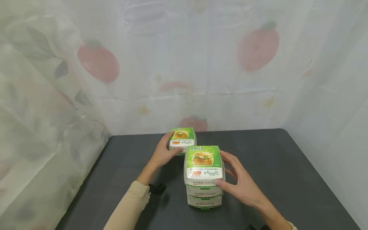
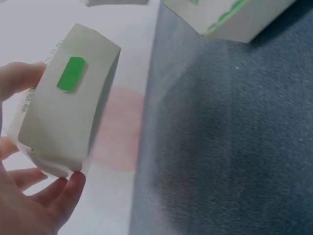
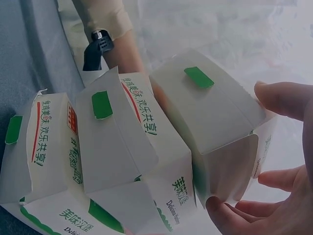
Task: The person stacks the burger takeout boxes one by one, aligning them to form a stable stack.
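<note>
A green-and-white burger box [image 1: 181,138] with a burger picture on its lid is gripped by my left hand [image 1: 164,150] towards the table's far edge. The left wrist view shows this box's pale underside and green tab [image 2: 71,74], with thumb and fingers on opposite sides. Nearer me, three matching boxes form a stack. My right hand [image 1: 242,182] holds the top box [image 1: 204,164] from its right side, the thumb near the front corner. Below it sit the middle box [image 1: 204,191] and the bottom box [image 1: 204,202]. In the right wrist view, the top box [image 3: 205,107] tilts relative to the middle one.
A dark grey table [image 1: 273,163] lies beneath the stack. White curtains [image 1: 184,64] printed with red fruit hang behind it and along both sides. A black strap [image 1: 157,189] is on the left wrist, below a beige sleeve [image 1: 129,204].
</note>
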